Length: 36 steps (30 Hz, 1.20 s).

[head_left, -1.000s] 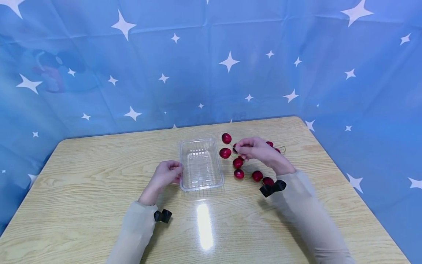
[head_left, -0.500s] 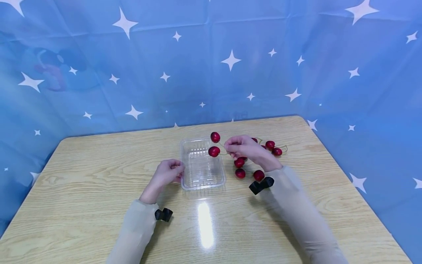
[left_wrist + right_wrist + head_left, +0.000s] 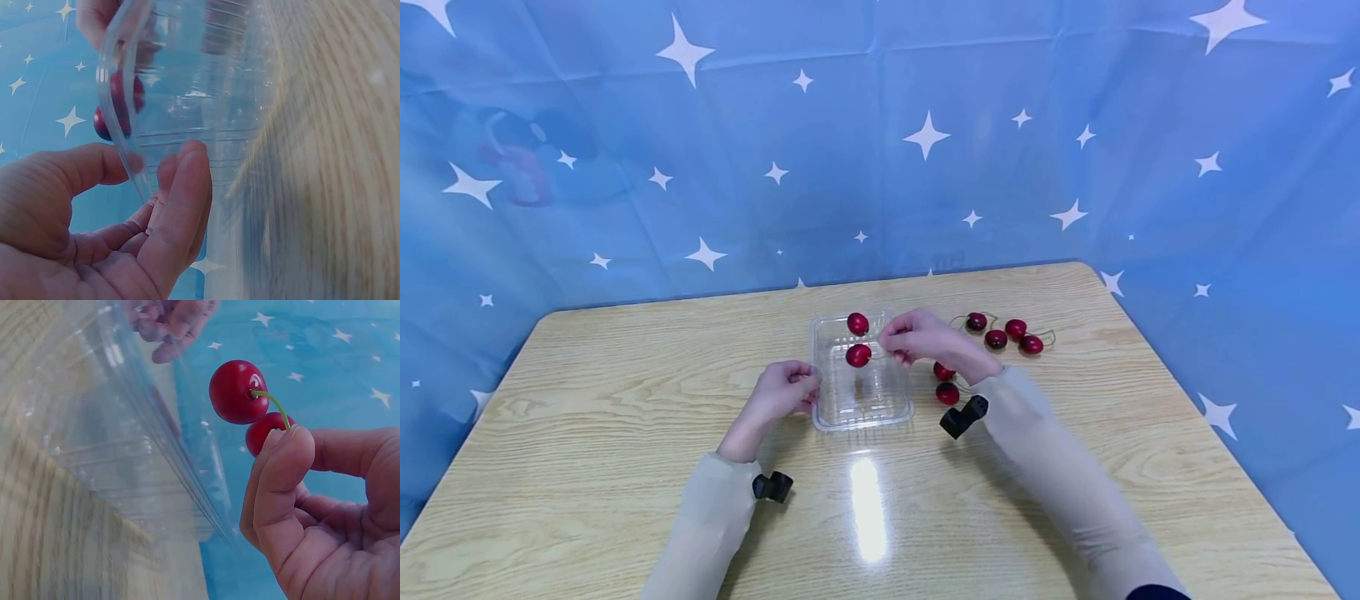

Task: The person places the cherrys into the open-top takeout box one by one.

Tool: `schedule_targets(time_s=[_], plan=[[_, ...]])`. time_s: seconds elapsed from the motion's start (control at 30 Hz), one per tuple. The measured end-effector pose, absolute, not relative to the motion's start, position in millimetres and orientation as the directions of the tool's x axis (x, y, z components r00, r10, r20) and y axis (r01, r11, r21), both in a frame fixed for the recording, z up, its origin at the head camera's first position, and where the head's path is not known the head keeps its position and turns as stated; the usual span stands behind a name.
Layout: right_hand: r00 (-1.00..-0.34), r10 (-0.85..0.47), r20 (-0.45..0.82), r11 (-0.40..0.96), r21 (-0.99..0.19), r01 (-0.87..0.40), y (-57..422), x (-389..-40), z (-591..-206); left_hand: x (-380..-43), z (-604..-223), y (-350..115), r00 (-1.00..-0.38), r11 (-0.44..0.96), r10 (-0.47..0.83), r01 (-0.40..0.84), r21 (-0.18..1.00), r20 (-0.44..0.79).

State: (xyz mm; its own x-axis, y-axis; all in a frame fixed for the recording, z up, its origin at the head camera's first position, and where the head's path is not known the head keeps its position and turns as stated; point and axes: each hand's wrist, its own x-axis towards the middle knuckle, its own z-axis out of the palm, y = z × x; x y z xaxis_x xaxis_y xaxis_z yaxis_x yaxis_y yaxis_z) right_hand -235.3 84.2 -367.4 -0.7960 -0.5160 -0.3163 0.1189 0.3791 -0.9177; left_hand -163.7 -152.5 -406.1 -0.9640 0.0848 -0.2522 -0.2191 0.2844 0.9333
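A clear plastic container stands on the table. My left hand grips its left side; in the left wrist view the thumb is at the rim and the other fingers lie along the outer wall. My right hand pinches the green stem of a pair of red cherries. Both cherries, one behind the other, hang over the container in the head view. The right wrist view has them above the rim, with the pinched stem ends hidden by the fingertips.
Several more cherries with stems lie on the wooden table to the right. Two others sit near the right wrist, partly behind the arm. A blue cloth with white stars hangs behind the table.
My right hand has moved left, carrying the cherry pair from beside the container to over it. The left hand has stayed at the container's left side.
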Motion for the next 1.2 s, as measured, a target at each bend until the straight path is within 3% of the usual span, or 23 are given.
schedule_targets(time_s=[0.77, 1.2], plan=[[-0.826, -0.449, -0.340, 0.664, -0.746, -0.054, 38.2, -242.3, -375.3, -165.5, -406.3, -150.2, -0.967, 0.318, 0.067, -0.213, 0.924, -0.246], [-0.820, -0.440, -0.365, 0.703, -0.709, -0.062, 26.7, -237.4, -381.0, -163.9, -402.7, -151.9, -0.966, 0.300, 0.081, -0.210, 0.930, -0.244]])
